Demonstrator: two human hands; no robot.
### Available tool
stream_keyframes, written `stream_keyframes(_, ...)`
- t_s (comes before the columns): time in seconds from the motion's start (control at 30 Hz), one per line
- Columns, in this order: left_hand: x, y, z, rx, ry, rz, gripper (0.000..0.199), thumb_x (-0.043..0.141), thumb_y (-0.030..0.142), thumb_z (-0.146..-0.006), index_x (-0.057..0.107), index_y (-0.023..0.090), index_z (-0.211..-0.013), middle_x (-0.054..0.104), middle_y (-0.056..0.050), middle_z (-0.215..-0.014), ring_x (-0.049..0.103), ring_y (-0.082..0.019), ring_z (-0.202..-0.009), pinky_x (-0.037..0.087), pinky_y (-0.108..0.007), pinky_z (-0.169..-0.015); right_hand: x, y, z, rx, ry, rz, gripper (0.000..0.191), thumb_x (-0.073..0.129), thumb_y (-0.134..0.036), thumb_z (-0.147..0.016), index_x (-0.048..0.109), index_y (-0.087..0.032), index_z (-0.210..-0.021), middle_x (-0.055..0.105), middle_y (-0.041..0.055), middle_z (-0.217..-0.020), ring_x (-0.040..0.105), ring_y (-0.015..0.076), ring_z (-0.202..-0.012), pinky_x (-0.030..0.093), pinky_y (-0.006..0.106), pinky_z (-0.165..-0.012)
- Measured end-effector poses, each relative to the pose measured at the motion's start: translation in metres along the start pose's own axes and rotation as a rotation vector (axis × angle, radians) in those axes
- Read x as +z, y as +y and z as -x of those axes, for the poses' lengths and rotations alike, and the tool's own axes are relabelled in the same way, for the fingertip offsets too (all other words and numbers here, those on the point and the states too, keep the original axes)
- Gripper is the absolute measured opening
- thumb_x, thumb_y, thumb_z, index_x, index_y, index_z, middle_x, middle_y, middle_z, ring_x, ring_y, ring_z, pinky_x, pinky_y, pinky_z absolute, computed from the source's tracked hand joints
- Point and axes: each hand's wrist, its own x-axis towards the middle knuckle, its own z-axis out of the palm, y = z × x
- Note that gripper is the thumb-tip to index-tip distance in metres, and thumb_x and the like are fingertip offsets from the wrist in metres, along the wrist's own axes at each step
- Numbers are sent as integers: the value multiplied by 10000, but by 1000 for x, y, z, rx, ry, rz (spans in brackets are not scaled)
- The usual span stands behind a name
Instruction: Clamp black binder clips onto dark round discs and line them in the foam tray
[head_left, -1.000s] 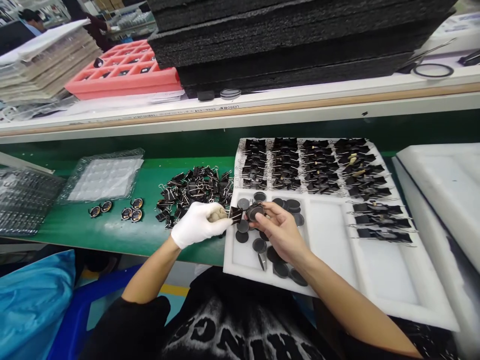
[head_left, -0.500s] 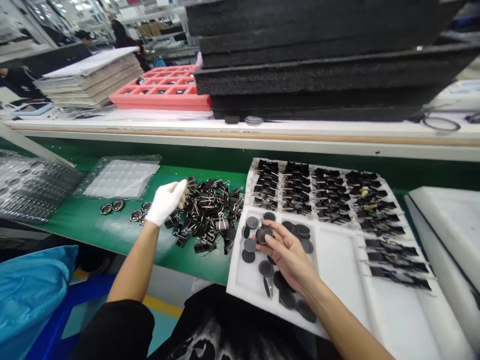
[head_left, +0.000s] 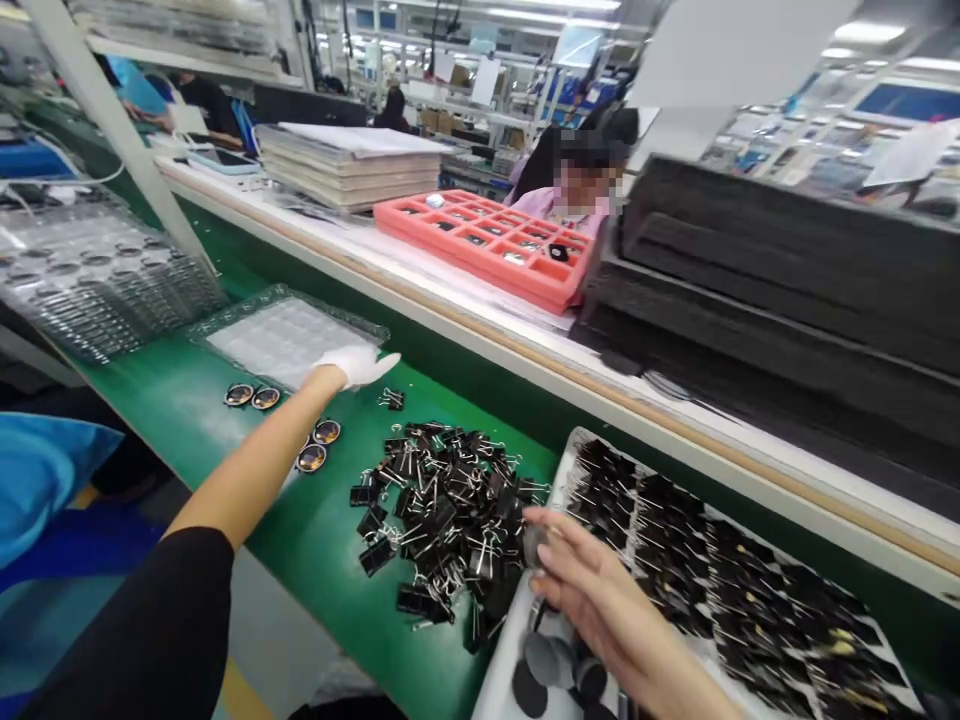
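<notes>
My left hand (head_left: 354,366), in a white glove, reaches over the near right corner of a clear plastic tray (head_left: 225,345). Its fingers are stretched out and hold nothing I can see. Just beside it a single black binder clip (head_left: 391,400) lies on the green table. A heap of binder clips (head_left: 442,510) spreads between my two hands. My bare right hand (head_left: 592,590) pinches a dark round disc (head_left: 534,545) at the heap's right edge. Below that hand, more grey and black discs (head_left: 551,660) lie in a white foam tray (head_left: 499,675).
Rows of clipped black pieces (head_left: 720,570) fill the right. Round black-rimmed parts (head_left: 327,432) lie left of the heap. Stacked clear trays (head_left: 112,280) stand far left. On the shelf are a red compartment tray (head_left: 480,255) and black foam blocks (head_left: 780,310); a person sits behind.
The view has swung left and up. My left hand has let go of a binder clip and moved left, its fingers now spread. My right hand has lifted the disc away from the foam tray.
</notes>
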Motion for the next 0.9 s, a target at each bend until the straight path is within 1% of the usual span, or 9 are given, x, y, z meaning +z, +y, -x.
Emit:
stream_keyframes(0.1,20,13,-17,17,153,-21,729,255,720,-978,703,153,-882,754,-212,-926,719,-342,-963,512,-409,-875,35,-39,-65,26,-55,65,343,885,-314,-762,753,-269,-1075,730,31,-972,694,157,-829,609,286,-811)
stream_keyframes(0.17,40,21,-24,15,193,-39,754,160,669,-1013,698,141,-1050,736,-233,-1092,699,-356,-1061,503,-439,-913,60,-56,-113,27,-36,261,210,816,-250,-812,715,-253,-996,744,25,-930,712,151,-804,618,289,-805)
stream_keyframes(0.27,64,26,-28,-11,205,-88,704,240,654,-1014,669,124,-1188,689,-246,-1200,658,-392,-1132,479,-501,-965,91,-69,-181,49,-41,422,169,783,-148,-811,686,-210,-935,760,50,-921,717,156,-804,606,264,-724)
stream_keyframes(0.4,74,23,-29,-32,190,-148,648,287,610,-1023,659,130,-1250,653,-242,-1244,590,-422,-1193,441,-566,-1000,113,-68,-244,11,2,644,215,773,-85,-786,696,-203,-949,715,7,-786,621,125,-678,449,187,-518)
stream_keyframes(0.47,74,21,-31,-19,170,-174,623,287,591,-1028,653,157,-1286,633,-229,-1283,554,-430,-1222,419,-590,-1012,117,-65,-262,5,-4,727,256,752,-65,-788,715,-212,-994,705,-1,-778,589,120,-650,409,186,-496)
stream_keyframes(0.57,74,19,-34,-1,123,-206,577,287,555,-1034,627,212,-1351,614,-204,-1320,530,-430,-1235,401,-608,-1015,119,-62,-279,23,-30,807,267,734,-49,-784,725,-207,-999,719,20,-844,581,119,-643,421,201,-501)
stream_keyframes(0.77,76,15,-32,-5,94,-245,557,248,529,-1049,580,252,-1401,598,-185,-1329,534,-408,-1225,414,-586,-993,115,-60,-295,64,-125,863,253,700,-69,-788,726,-198,-1004,718,43,-831,577,111,-603,447,204,-492)
stream_keyframes(0.83,76,13,-31,-8,98,-252,552,241,524,-1053,570,252,-1404,597,-181,-1331,536,-404,-1225,423,-577,-984,113,-58,-299,45,-154,872,264,721,-77,-758,723,-197,-993,717,44,-832,603,126,-628,478,221,-518)
stream_keyframes(0.9,77,12,-30,-8,101,-257,542,236,513,-1058,562,256,-1406,596,-174,-1336,538,-400,-1226,427,-572,-982,108,-55,-303,-2,-179,890,347,769,-68,-686,718,-195,-1004,717,40,-835,645,160,-688,516,247,-564)
